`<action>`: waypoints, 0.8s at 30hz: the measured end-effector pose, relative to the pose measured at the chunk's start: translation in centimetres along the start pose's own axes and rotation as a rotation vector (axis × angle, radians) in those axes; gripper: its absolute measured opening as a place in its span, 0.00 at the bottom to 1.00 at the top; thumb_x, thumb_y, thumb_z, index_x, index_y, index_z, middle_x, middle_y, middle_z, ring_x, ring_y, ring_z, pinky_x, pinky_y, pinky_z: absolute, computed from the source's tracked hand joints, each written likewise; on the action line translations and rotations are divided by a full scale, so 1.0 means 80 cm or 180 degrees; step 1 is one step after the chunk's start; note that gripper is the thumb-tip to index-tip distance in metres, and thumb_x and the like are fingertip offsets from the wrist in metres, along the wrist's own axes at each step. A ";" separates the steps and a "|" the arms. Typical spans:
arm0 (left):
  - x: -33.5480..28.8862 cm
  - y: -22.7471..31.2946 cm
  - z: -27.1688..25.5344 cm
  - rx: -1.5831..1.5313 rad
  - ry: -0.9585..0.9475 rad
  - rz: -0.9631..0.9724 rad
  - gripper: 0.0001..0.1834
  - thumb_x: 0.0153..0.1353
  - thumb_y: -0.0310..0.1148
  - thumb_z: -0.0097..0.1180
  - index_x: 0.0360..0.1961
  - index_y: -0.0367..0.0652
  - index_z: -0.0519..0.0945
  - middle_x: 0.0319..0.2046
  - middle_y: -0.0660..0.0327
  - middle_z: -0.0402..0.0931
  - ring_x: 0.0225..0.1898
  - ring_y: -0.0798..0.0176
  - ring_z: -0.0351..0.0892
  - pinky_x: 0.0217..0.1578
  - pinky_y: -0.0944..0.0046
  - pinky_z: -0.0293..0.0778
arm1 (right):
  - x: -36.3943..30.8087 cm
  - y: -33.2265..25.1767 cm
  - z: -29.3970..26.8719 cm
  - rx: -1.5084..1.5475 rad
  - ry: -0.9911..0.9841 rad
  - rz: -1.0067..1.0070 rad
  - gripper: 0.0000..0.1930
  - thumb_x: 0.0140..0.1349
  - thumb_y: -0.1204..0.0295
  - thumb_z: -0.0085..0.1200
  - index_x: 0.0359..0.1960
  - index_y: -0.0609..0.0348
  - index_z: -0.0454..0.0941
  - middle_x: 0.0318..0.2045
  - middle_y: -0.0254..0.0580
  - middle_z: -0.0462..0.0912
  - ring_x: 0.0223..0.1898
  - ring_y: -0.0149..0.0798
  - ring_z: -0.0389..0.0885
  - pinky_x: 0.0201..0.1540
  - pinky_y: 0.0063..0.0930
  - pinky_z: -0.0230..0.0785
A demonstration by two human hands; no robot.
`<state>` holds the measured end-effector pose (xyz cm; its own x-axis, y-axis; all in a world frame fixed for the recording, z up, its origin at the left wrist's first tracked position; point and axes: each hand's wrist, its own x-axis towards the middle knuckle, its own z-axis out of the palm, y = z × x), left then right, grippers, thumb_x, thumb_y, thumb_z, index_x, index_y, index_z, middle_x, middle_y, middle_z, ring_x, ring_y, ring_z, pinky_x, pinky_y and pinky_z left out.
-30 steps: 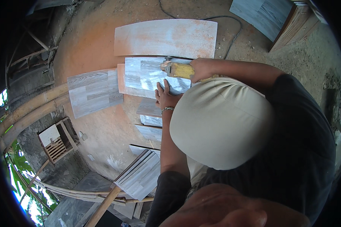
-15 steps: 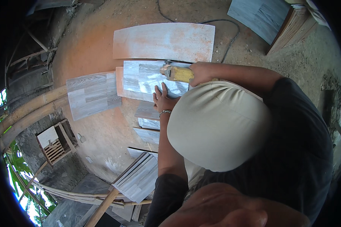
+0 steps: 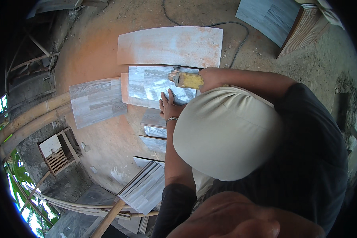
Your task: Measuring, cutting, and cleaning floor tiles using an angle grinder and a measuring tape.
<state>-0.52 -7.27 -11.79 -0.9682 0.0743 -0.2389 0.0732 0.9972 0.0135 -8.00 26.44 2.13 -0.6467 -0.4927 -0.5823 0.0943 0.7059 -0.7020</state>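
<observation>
My right hand (image 3: 211, 77) is closed round the back of a yellow angle grinder (image 3: 189, 80). The grinder lies over a grey wood-patterned tile (image 3: 137, 82), its metal head and disc at the tile's far edge. Fingers spread, my left hand (image 3: 171, 108) presses flat on the same tile, just nearer than the grinder. Under the tile, a reddish piece (image 3: 125, 89) sticks out on the left. Beyond the far edge lies a long pale slab (image 3: 166, 45) dusted with orange. A pale cap (image 3: 228, 135) hides the tile's right end and part of my right hand.
Another patterned tile (image 3: 97, 102) lies at the left by bamboo poles (image 3: 39, 115). Stacked tiles (image 3: 144, 188) stand nearer, with more tiles (image 3: 267, 20) at the far right. A dark cord (image 3: 242, 43) crosses the dusty ground. A slatted wooden frame (image 3: 58, 152) sits lower left.
The whole view has shifted slightly, the far things sitting a little lower. Both hands and the grinder keep nearly the same place on the tile.
</observation>
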 end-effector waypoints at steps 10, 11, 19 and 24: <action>0.001 -0.022 0.040 0.0120 0.0254 0.0083 0.66 0.35 0.62 0.79 0.78 0.74 0.55 0.81 0.63 0.40 0.79 0.42 0.40 0.66 0.24 0.50 | -0.001 0.007 0.002 0.0071 -0.0060 0.0008 0.29 0.48 0.60 0.65 0.50 0.67 0.81 0.46 0.63 0.85 0.49 0.55 0.85 0.52 0.42 0.77; 0.001 -0.021 0.040 0.0130 0.0259 0.0068 0.66 0.35 0.62 0.79 0.78 0.74 0.55 0.81 0.63 0.40 0.79 0.41 0.40 0.66 0.24 0.50 | -0.001 0.008 0.001 0.0070 -0.0087 0.0035 0.29 0.48 0.60 0.65 0.50 0.67 0.81 0.46 0.63 0.85 0.49 0.55 0.85 0.52 0.42 0.77; -0.001 -0.018 0.030 0.0088 0.0205 0.0118 0.66 0.36 0.61 0.79 0.78 0.74 0.55 0.81 0.63 0.40 0.79 0.41 0.40 0.66 0.24 0.50 | -0.009 0.007 -0.002 0.0059 -0.0081 0.0044 0.33 0.48 0.59 0.66 0.55 0.67 0.78 0.49 0.63 0.84 0.51 0.55 0.84 0.54 0.43 0.76; -0.002 -0.015 0.023 0.0060 0.0122 0.0092 0.65 0.37 0.61 0.79 0.77 0.74 0.55 0.81 0.64 0.40 0.79 0.42 0.41 0.66 0.25 0.50 | -0.024 -0.002 -0.011 0.0069 -0.0107 0.0075 0.36 0.49 0.57 0.68 0.57 0.68 0.77 0.50 0.63 0.83 0.52 0.55 0.84 0.55 0.42 0.76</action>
<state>-0.04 -8.47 -13.56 -0.9740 0.1036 -0.2014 0.1054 0.9944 0.0014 -7.48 27.71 3.71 -0.6182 -0.4932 -0.6120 0.1258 0.7065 -0.6965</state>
